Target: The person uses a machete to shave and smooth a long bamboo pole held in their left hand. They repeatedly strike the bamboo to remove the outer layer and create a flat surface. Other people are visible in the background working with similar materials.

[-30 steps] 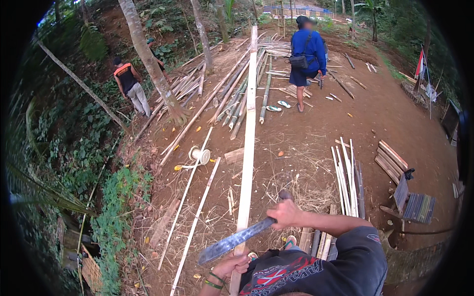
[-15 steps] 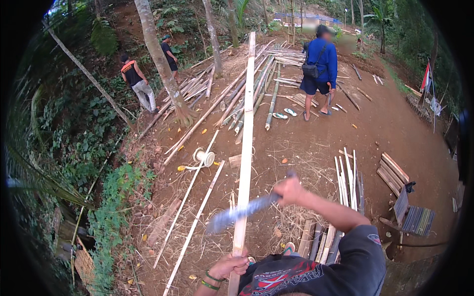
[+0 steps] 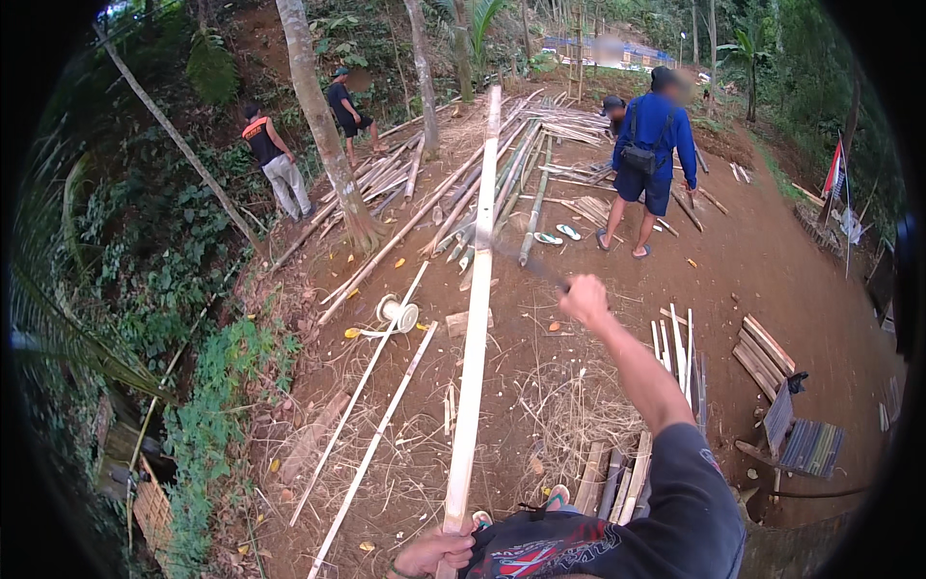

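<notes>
A: Across the brown earth ground [image 3: 752, 289], how does the split bamboo strip [image 3: 470, 386] lie?

B: Lengthwise, running away from the body; the left hand [image 3: 434, 553] grips its near end.

A: The right hand [image 3: 585, 300]?

B: Closed on a machete [image 3: 550, 277], farther along, right of the strip; blade contact is blurred. Bare earth opens rightward; thinner strips [image 3: 381, 439] lie left.

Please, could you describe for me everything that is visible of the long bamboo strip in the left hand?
The bamboo strip looks long, straight and flat, with a pale cream face and a browner, dark-marked stretch toward its far end. It points away from the person, leaning slightly right in the picture. The left hand grips it near the picture's lower edge. A motion-blurred machete is close to its right edge; contact cannot be told. Whether its far end rests on anything is unclear.
</notes>
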